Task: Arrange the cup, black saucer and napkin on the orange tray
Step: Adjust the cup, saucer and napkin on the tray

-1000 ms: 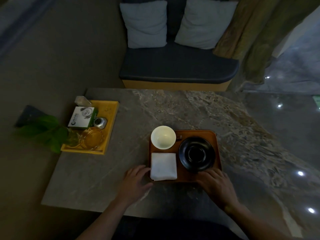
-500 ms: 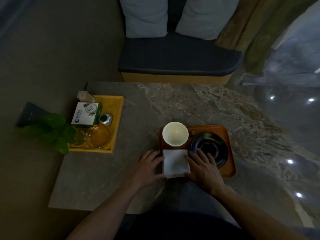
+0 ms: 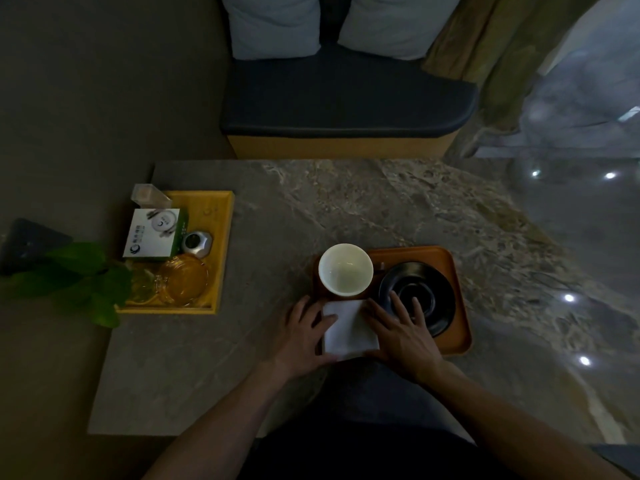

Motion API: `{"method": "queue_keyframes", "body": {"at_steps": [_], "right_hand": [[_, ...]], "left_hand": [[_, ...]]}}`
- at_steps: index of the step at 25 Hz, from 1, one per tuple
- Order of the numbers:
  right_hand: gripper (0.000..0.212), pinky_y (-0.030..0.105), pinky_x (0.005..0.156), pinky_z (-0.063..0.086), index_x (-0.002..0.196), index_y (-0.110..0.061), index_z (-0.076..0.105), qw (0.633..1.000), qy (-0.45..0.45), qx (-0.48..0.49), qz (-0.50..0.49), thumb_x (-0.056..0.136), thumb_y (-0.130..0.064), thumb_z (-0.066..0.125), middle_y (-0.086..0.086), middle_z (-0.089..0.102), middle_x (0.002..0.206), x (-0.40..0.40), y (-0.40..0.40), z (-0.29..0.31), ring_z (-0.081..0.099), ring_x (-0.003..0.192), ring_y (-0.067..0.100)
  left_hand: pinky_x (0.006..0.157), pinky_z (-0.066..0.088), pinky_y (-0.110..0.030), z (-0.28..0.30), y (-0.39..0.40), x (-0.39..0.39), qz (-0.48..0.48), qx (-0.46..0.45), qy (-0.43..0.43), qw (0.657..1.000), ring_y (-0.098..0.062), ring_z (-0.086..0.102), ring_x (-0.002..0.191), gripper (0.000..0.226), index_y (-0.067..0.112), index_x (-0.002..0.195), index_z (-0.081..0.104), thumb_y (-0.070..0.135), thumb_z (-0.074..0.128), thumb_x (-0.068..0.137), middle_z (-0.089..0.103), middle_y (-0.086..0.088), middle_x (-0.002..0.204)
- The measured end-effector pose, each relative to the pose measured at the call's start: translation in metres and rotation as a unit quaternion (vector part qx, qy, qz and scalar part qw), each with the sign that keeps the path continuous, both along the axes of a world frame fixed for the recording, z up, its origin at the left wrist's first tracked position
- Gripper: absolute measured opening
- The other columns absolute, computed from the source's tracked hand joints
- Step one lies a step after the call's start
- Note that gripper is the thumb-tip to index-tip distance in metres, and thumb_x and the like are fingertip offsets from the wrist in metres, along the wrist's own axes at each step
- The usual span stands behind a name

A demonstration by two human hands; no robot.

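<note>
White napkin sits framed between my flat left hand and right hand, fingers straight, holding nothing; next I'd square it on the orange tray.

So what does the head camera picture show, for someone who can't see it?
Two hands, left hand and right hand, press flat on a white napkin on an orange tray, beside a white cup and black saucer.

I take this for a dim lounge or tea room: I look down on a stone tabletop, a cushioned bench with two pale pillows, a drape, and a yellow tray of small tea things.
</note>
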State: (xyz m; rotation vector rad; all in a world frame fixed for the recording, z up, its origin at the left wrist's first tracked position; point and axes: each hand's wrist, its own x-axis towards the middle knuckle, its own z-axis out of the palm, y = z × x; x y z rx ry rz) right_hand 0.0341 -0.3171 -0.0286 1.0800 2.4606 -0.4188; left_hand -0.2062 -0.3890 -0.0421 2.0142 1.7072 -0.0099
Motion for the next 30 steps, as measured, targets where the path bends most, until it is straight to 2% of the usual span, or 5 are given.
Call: {"method": "queue_keyframes", "body": {"at_steps": [4, 8, 13, 25, 30], "right_hand": [[0.079, 0.063, 0.108, -0.020, 0.151, -0.032, 0.001, 1.000, 0.002, 0.003, 0.010, 0.089, -0.062, 0.042, -0.009, -0.013, 0.157, -0.001, 0.002, 0.002, -0.027, 0.139, 0.034], [0.079, 0.063, 0.107, -0.019, 0.151, -0.029, 0.002, 1.000, -0.001, 0.014, 0.013, 0.091, -0.057, 0.045, -0.006, -0.007, 0.161, -0.004, 0.002, 0.002, -0.026, 0.139, 0.035], [0.078, 0.063, 0.107, -0.017, 0.151, -0.029, 0.000, 1.000, 0.000, 0.020, 0.014, 0.093, -0.049, 0.048, -0.004, -0.007, 0.162, -0.008, 0.004, -0.001, -0.023, 0.141, 0.037], [0.086, 0.069, 0.099, -0.023, 0.144, -0.053, -0.008, 0.999, 0.019, 0.017, 0.029, 0.084, -0.061, 0.053, -0.002, -0.008, 0.160, -0.005, -0.005, -0.003, -0.022, 0.140, 0.041], [0.079, 0.071, 0.100, -0.018, 0.145, -0.053, 0.007, 0.999, 0.024, 0.022, 0.022, 0.082, -0.062, 0.055, 0.001, 0.006, 0.161, -0.004, -0.014, 0.003, -0.019, 0.139, 0.041]], "left_hand": [[0.100, 0.039, -0.058, -0.001, 0.001, 0.001, -0.004, 0.029, -0.002, 1.000, -0.036, 0.028, 0.135, 0.079, 0.029, 0.137, 0.046, 0.073, 0.051, 0.072, 0.047, -0.011, 0.143], [0.097, 0.043, -0.056, -0.006, 0.002, -0.001, -0.011, 0.037, 0.000, 0.999, -0.033, 0.030, 0.132, 0.081, 0.028, 0.134, 0.049, 0.066, 0.068, 0.065, 0.051, -0.011, 0.139], [0.100, 0.041, -0.058, -0.004, 0.007, -0.003, -0.013, 0.049, 0.002, 0.999, -0.040, 0.041, 0.131, 0.083, 0.024, 0.134, 0.052, 0.058, 0.074, 0.062, 0.051, -0.014, 0.139], [0.112, 0.020, -0.058, -0.001, 0.005, -0.007, -0.026, 0.018, 0.034, 0.999, -0.034, 0.021, 0.142, 0.073, 0.031, 0.138, 0.046, 0.063, 0.060, 0.074, 0.033, -0.007, 0.153], [0.112, 0.020, -0.058, 0.001, 0.001, -0.006, -0.024, 0.025, 0.028, 0.999, -0.035, 0.024, 0.141, 0.070, 0.033, 0.136, 0.049, 0.062, 0.061, 0.074, 0.036, -0.005, 0.152]]}}
